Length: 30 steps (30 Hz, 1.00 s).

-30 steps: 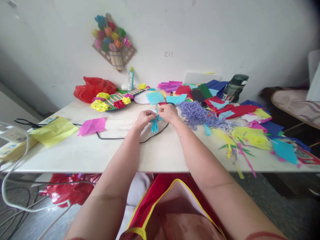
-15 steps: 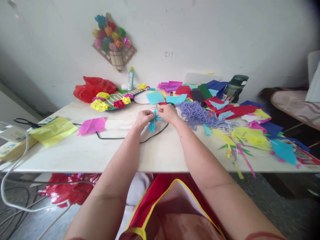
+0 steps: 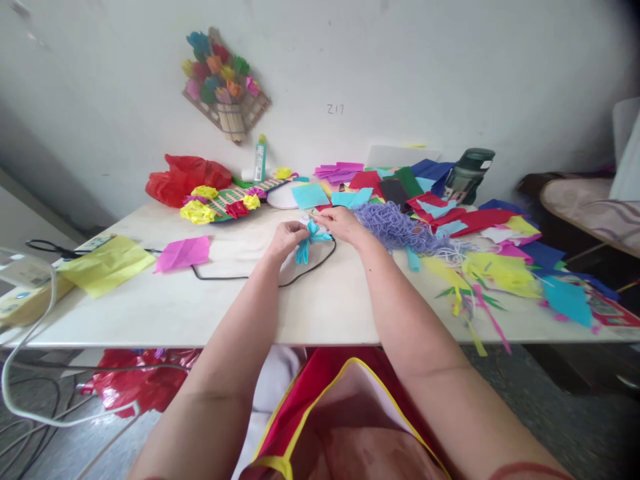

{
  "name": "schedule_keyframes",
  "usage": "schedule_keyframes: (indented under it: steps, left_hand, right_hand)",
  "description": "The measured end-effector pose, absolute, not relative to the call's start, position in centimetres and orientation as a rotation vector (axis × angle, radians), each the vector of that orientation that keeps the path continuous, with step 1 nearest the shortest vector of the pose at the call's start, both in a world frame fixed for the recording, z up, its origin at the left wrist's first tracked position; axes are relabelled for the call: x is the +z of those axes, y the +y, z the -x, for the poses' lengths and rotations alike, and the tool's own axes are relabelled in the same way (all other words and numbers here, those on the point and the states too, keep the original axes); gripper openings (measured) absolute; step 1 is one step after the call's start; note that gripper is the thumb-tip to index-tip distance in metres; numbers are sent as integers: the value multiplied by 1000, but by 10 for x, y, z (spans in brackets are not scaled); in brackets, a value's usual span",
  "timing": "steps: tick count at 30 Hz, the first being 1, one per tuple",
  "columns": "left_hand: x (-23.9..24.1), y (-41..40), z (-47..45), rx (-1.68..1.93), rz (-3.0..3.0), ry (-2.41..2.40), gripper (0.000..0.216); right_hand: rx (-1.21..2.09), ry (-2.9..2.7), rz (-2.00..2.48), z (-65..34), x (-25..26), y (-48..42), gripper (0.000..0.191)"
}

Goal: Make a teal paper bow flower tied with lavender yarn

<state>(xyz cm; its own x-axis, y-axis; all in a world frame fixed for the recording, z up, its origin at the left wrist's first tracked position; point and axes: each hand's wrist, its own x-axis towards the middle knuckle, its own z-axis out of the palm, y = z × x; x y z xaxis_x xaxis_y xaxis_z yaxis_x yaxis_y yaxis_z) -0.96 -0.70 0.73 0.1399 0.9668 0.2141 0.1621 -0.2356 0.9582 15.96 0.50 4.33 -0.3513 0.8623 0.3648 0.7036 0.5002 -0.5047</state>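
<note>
Above the middle of the table, my left hand [image 3: 289, 239] pinches a piece of folded light-blue crepe paper [image 3: 306, 247], its lobes spread out like a small flower or bow. My right hand [image 3: 343, 223] is just to the right, its fingertips pressed together over the top of the blue paper. What lies between those fingertips is too small to make out. A black cord [image 3: 320, 265] runs on the tabletop beneath the paper. Close to my right wrist lies a tangled heap of purple yarn [image 3: 395, 227].
A pink sheet [image 3: 183, 254] and a yellow sheet [image 3: 110, 263] lie left. Behind are a decorated green panel with paper flowers [image 3: 227, 200], a red bag [image 3: 187, 179] and a glue bottle [image 3: 260, 160]. Coloured paper scraps [image 3: 500, 273] and a dark bottle [image 3: 469, 175] stand right.
My right hand has moved slightly right, away from my left hand. More of the blue paper shows between them, with its lobes spread wider. My left hand keeps its pinch.
</note>
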Motion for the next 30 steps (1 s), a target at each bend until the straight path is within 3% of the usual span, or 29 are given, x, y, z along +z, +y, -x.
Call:
schedule_keyframes:
  steps: [22, 30]
  left_hand:
    - [10, -8, 10, 1158, -1634, 1115, 18]
    - [13, -12, 9, 1162, -1636, 1123, 19]
  right_hand:
    - [823, -2165, 1126, -168, 42, 5, 22]
    - [842, -2125, 1120, -166, 44, 4, 19]
